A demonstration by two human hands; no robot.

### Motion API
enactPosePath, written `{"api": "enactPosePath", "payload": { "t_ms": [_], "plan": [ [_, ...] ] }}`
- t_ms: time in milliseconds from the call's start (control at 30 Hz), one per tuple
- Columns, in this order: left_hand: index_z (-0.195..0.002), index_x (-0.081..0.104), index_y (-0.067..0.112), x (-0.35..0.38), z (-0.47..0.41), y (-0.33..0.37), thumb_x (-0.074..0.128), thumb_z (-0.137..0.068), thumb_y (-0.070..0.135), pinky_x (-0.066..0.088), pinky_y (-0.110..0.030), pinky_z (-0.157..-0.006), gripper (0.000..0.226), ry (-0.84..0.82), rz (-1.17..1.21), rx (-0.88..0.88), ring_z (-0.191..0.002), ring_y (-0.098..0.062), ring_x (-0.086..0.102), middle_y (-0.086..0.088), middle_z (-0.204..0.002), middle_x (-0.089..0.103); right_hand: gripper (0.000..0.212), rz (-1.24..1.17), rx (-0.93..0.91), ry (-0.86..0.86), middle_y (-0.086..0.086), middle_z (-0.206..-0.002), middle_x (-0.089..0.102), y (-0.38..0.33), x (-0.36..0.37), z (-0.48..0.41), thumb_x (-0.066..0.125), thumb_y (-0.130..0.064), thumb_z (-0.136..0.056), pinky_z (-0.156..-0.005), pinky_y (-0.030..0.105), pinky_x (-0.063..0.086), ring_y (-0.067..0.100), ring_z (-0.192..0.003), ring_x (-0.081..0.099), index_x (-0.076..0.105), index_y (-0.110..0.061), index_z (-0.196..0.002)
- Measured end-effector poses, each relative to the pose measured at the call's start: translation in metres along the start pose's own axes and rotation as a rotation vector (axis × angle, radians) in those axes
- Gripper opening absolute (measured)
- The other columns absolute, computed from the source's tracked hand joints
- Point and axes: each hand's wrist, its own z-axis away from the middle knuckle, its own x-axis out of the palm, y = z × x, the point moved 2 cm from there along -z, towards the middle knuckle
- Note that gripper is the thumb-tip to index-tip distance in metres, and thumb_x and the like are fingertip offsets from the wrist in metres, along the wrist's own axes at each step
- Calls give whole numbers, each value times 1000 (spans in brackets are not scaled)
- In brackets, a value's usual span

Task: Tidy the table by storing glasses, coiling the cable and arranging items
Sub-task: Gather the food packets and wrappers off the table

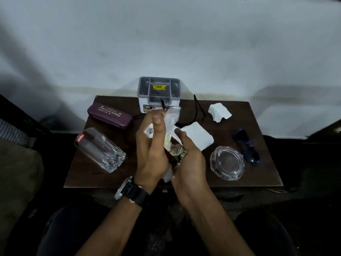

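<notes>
Both my hands are raised over the middle of the brown table (92,178). My left hand (151,152) and my right hand (188,156) together grip a crinkled clear plastic wrapper (172,117) with a red and printed part low between the palms. A purple glasses case (109,115) lies shut at the back left. Dark blue sunglasses (247,146) rest at the right. A black cable (198,111) loops loosely behind my hands, near the grey organiser box (158,93).
A clear drinking glass (100,149) lies on its side at the left. A glass ashtray (227,162) sits at the right front. A white paper sheet (197,135) and a crumpled tissue (219,111) lie at the back right. A wall stands behind the table.
</notes>
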Motion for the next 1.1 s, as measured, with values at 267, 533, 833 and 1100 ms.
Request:
{"api": "enactPosePath", "payload": {
  "t_ms": [267,533,833,1100],
  "plan": [
    [-154,34,34,7,7,-2,56,-94,20,57,-47,-97,65,-165,-77,54,-116,-22,67,3,-130,66,34,278,-354,-14,13,-126,73,-17,0,6,48,-15,-106,-93,24,56,12,-109,70,64,-11,-135],
    [-162,16,40,11,9,-20,69,-85,30,56,-15,-81,94,-184,-30,-165,-99,-4,73,8,-124,76,94,487,-418,-191,-18,-171,3,-20,4,-4,21,-80,-79,-130,39,17,2,-156,11,0,-40,-162],
    [-121,62,25,-6,1,-12,59,-88,37,49,-15,-73,35,127,-159,-44,-84,6,66,18,-100,70,43,1243,-853,277,12,-144,58,-115,-41,-88,60,-24,-100,-109,20,34,24,-136,51,58,-5,-139],
    [-103,64,37,-4,-2,-11,57,-93,62,55,-34,-90,28,154,-143,-200,-106,-6,68,17,-113,71,48,1775,-584,173,19,-131,63,-135,-68,-164,70,-28,-93,-103,47,49,38,-125,57,59,-8,-136]
  ]
}}
